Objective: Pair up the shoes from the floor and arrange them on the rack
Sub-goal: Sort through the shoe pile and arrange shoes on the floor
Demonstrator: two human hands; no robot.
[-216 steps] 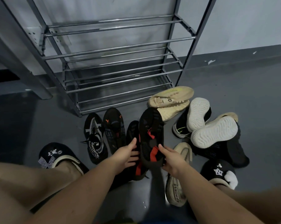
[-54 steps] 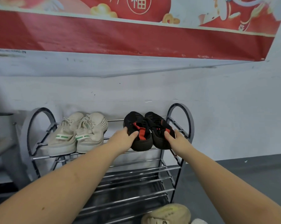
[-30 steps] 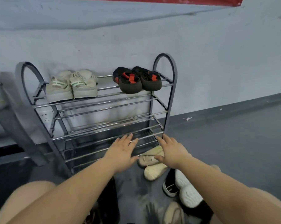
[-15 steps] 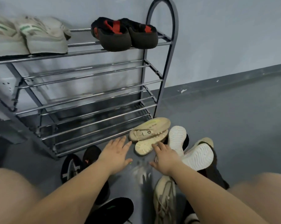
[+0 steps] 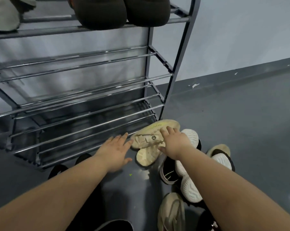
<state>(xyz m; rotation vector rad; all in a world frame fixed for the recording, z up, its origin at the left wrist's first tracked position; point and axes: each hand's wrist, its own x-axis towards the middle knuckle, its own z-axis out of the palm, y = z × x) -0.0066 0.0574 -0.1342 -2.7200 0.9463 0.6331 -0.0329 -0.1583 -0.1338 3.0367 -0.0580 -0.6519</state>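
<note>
Two cream shoes lie stacked on the floor by the rack's front right leg, the upper cream shoe [image 5: 151,132] sole up and the lower cream shoe [image 5: 145,157] poking out beneath it. My right hand [image 5: 176,142] lies on the upper one with fingers straight and spread. My left hand [image 5: 115,151] is open, its fingertips just at that shoe's left end. The metal shoe rack [image 5: 172,70] carries a black-and-red pair [image 5: 121,14] on its top shelf and a pale beige shoe [image 5: 4,14] at the top left.
Black shoes with white soles [image 5: 189,185] lie under my right forearm, another [image 5: 221,157] to the right. A beige sneaker [image 5: 171,212] sits near the bottom edge. Dark shoes [image 5: 58,170] show beneath my left arm. The rack's lower shelves hold nothing. Grey floor stretches right.
Both hands left the black-and-red pair on the top shelf and came down to the floor. They moved forward to the cream shoes; my right hand now touches the upper one.
</note>
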